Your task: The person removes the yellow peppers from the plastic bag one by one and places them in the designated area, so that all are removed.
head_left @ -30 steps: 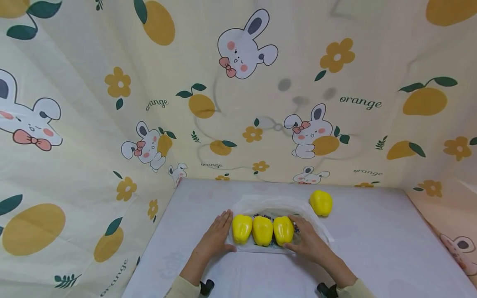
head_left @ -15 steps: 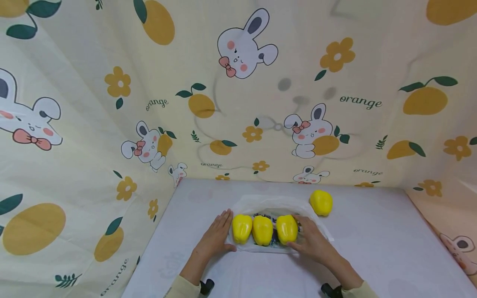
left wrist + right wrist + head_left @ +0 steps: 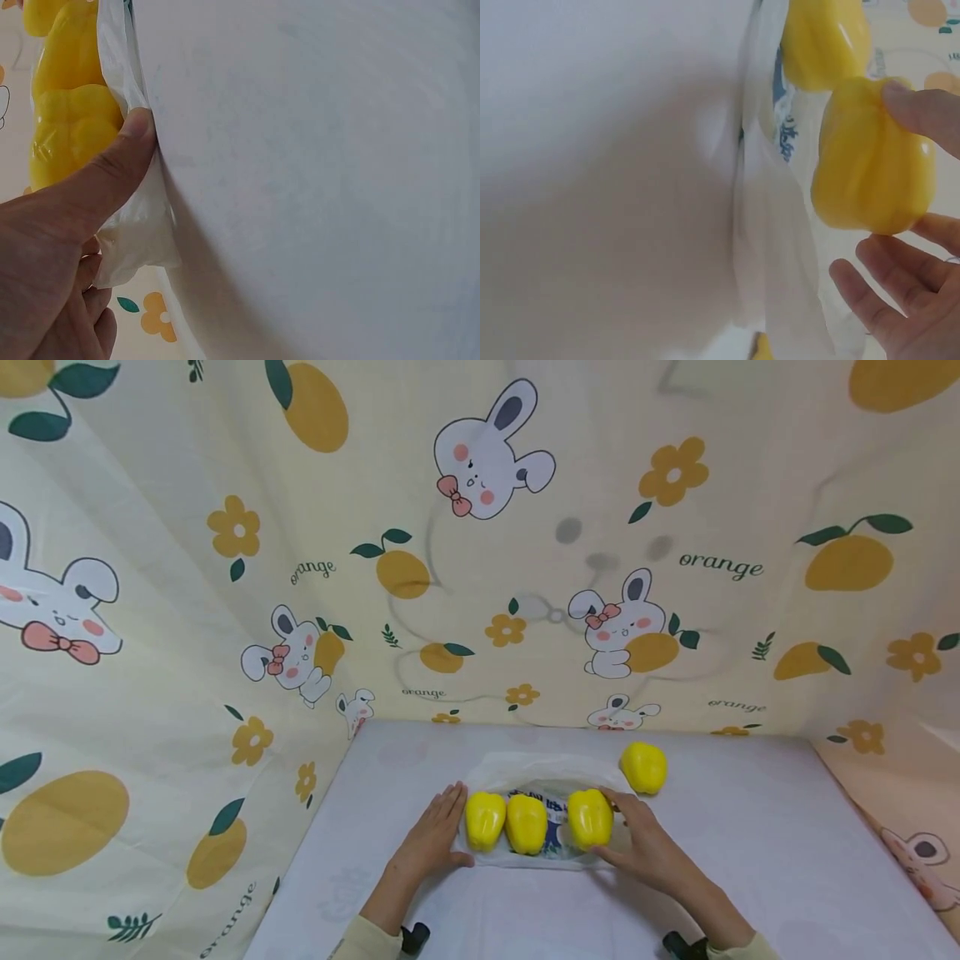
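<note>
Right hand, fingers pinching a glossy yellow bell-shaped pepper, left hand, fingers outstretched, touching a thin white plastic bag

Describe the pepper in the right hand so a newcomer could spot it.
On the pale table lies a white bag. Along it run three yellow peppers; find the right-end pepper, held by the right hand and separated from the other two by a gap.

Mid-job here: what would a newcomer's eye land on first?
Probably the two yellow peppers side by side on the white plastic bag, with a third pepper in the right hand to their right. A fourth pepper sits by the bag's far right side, and a rabbit-print curtain fills the background.
</note>
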A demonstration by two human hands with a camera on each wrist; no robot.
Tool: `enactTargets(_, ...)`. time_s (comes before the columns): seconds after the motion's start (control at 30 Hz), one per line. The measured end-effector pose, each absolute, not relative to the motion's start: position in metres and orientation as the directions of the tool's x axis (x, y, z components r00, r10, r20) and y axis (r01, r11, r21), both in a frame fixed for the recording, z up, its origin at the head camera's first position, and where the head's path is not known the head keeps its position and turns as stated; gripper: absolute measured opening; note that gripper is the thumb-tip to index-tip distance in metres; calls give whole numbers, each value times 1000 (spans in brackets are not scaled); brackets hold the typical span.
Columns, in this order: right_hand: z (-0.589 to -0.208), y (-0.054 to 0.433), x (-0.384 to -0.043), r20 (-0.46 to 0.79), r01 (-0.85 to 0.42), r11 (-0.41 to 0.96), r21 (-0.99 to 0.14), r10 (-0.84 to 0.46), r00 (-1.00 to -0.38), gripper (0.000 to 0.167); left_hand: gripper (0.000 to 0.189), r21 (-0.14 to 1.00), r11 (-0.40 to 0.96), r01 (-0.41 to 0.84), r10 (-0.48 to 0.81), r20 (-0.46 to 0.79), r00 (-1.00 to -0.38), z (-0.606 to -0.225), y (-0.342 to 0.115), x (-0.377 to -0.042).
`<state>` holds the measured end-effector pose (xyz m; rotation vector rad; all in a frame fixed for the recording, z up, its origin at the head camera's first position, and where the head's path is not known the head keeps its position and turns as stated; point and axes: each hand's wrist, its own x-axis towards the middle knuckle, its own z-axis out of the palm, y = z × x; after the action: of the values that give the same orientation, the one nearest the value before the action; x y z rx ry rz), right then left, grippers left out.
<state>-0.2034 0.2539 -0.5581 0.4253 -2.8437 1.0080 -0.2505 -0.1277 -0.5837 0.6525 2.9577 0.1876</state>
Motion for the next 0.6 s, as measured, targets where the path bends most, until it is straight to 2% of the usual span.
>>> enactTargets(0.6,-531,273,-197,338,-426,706,-566,-273,-901,98,121,129,898,420,430,-65,-900,-586,-130,-248)
